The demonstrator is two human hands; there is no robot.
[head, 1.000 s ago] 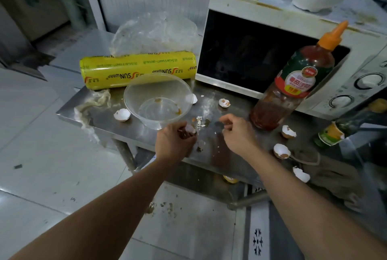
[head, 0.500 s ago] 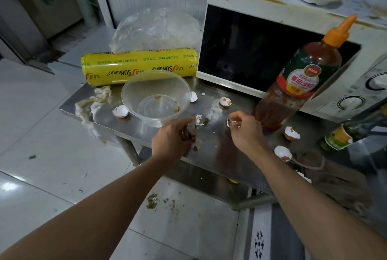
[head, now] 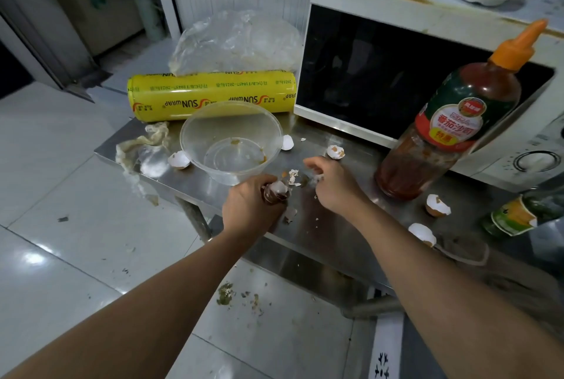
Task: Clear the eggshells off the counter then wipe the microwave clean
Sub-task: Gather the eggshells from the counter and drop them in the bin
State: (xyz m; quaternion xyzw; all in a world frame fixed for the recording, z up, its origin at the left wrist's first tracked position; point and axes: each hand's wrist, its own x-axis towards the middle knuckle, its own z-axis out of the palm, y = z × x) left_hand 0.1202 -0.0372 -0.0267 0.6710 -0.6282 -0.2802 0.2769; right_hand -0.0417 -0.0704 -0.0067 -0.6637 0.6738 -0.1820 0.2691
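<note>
Steel table (head: 341, 232) littered with eggshells. The left hand (head: 250, 211), its grip closed around a cluster of eggshell pieces (head: 276, 191), sits at 6 o'clock from a clear plastic bowl (head: 230, 140). The right hand (head: 334, 185), fingers curled, pinches at small shell fragments (head: 293, 176). More shell halves (head: 437, 205) lie at 3 o'clock. The stained white microwave (head: 427, 52) stands at 1 o'clock, behind a sauce bottle (head: 451, 125).

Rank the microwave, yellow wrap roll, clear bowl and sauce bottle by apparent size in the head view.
1. microwave, though cropped by the frame
2. yellow wrap roll
3. sauce bottle and clear bowl: look alike; the bottle stands nearer, so unranked.
</note>
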